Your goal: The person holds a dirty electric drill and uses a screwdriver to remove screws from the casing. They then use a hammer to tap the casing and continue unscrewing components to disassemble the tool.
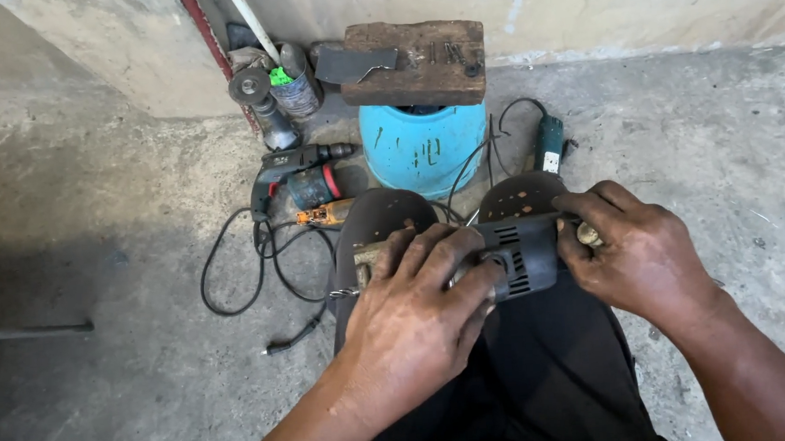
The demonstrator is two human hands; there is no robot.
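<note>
Power drill (519, 255) clasped between left hand (414, 308) and right hand (636, 249).

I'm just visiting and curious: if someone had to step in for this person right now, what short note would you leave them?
Left hand: wrapped over the front of the dark power tool resting on the lap.
Right hand: gripping the tool's rear end, fingers curled around it.
Nearby on the concrete floor: a corded drill, a blue bucket with a wooden block on top, a green tool to its right.
Done: tool held in both hands.
Left: whatever work on the tool is under way; what exactly the fingers are adjusting is hidden.
</note>
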